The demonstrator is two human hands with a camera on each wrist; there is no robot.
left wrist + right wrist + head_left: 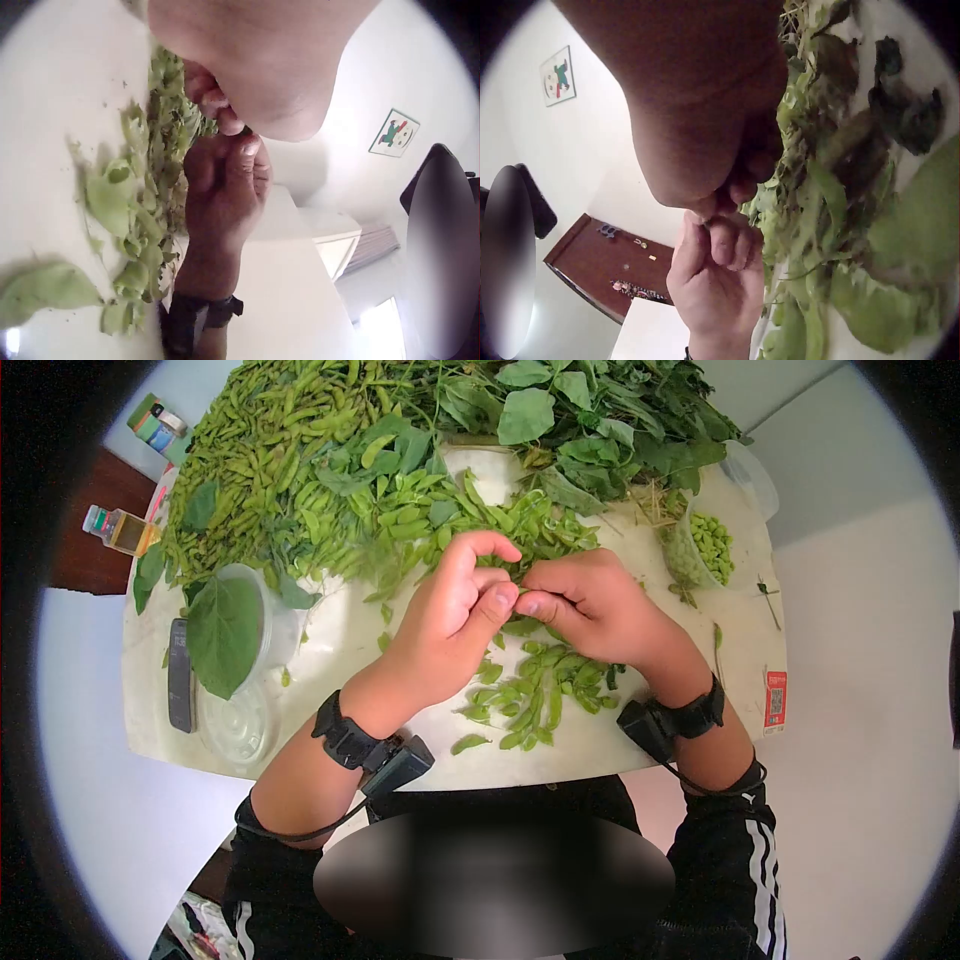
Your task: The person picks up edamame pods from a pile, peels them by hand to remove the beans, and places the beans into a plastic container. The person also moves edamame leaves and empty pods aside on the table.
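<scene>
My left hand (452, 610) and right hand (590, 605) meet above the middle of the table, thumb tips close together. Between them they pinch a small green soybean pod (521, 592), mostly hidden by the fingers. The left index finger arches over while its thumb presses toward the right thumb. In the left wrist view the right hand (225, 184) has its fingers curled in; the right wrist view shows the left hand (716, 277) from the palm side. Below the hands lies a loose heap of pods (540, 695), some of them flattened or split.
Unshelled pods (270, 450) pile up at the back left, leafy stalks (600, 420) at the back right. A tub of shelled beans (710, 550) leans at the right. To the left are a phone (180, 675), a large leaf (224, 635) over a plastic tub, a clear lid (237, 728) and a bottle (122, 531).
</scene>
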